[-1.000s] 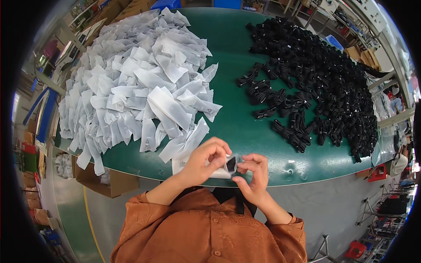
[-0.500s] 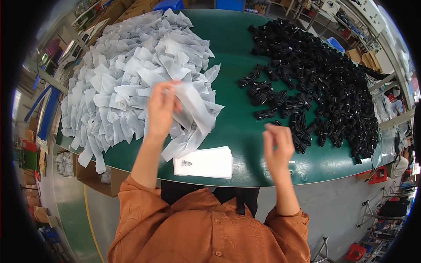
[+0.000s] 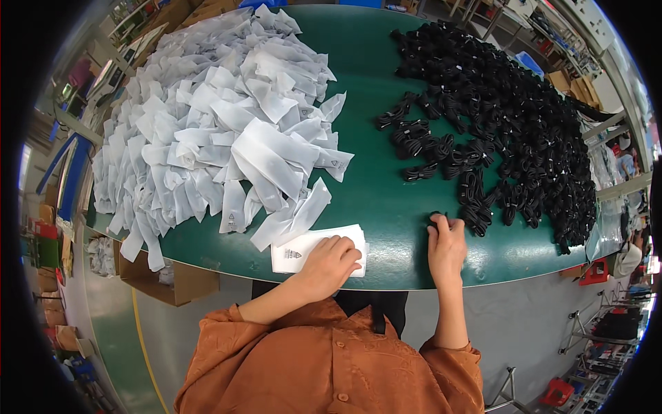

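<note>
My left hand (image 3: 332, 264) lies with curled fingers on a small flat stack of white plastic bags (image 3: 295, 252) at the front edge of the green table (image 3: 386, 200). It seems to pinch the top bag. My right hand (image 3: 447, 245) rests a little to the right on the table, its fingertips closed on a black coiled cable (image 3: 437, 219). That coil lies at the near edge of the big heap of black cable coils (image 3: 510, 117).
A large heap of loose white bags (image 3: 214, 131) covers the table's left half. Below the left edge stands an open cardboard box (image 3: 172, 283). Red stools (image 3: 596, 269) and metal racks stand on the floor at right.
Both hands held a bag together at the front edge, then spread to the white heap and the cable heap. Now both are back near the front edge.
</note>
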The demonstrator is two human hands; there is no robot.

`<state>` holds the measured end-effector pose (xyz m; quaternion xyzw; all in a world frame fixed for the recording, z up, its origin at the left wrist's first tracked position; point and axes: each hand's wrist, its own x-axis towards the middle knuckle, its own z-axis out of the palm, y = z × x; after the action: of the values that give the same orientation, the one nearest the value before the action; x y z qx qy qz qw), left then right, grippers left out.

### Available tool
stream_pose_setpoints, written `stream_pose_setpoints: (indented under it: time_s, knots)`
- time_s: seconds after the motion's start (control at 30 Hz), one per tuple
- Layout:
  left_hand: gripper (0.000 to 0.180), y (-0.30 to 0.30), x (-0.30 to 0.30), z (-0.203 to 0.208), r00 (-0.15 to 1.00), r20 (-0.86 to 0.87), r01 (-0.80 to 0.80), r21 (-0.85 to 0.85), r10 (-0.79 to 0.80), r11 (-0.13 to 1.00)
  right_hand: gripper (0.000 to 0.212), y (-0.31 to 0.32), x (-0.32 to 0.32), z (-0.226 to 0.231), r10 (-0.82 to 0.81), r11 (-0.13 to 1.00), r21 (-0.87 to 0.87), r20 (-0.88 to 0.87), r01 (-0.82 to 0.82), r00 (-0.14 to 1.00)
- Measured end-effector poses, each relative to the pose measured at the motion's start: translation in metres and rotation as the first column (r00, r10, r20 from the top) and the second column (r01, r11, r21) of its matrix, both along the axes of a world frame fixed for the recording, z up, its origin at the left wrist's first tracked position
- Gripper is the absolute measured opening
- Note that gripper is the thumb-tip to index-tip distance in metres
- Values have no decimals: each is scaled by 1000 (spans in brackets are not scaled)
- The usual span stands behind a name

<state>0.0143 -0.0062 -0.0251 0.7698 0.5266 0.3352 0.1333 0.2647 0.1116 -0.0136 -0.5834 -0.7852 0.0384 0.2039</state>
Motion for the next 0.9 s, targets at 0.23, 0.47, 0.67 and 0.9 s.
stream_pose_setpoints:
  time_s: [0.23, 0.47, 0.67, 0.9]
  knots:
    - [10, 5, 0, 0, 985, 142, -100, -16, 101, 995, 42, -35, -11, -12, 108, 994, 24, -151, -105, 983]
    - [9, 2, -3, 5, 940, 288, -113, -246, 183, 963, 44, -61, -33, 11, 344, 936, 60, -356, -346, 869]
    - [9, 3, -6, 9, 876, 428, -64, -352, 221, 934, 46, -71, -38, 10, 459, 887, 63, -246, -458, 854]
    - [16, 2, -9, 10, 932, 362, 65, -106, -22, 992, 42, -65, -35, 15, 479, 762, -225, -436, -607, 762]
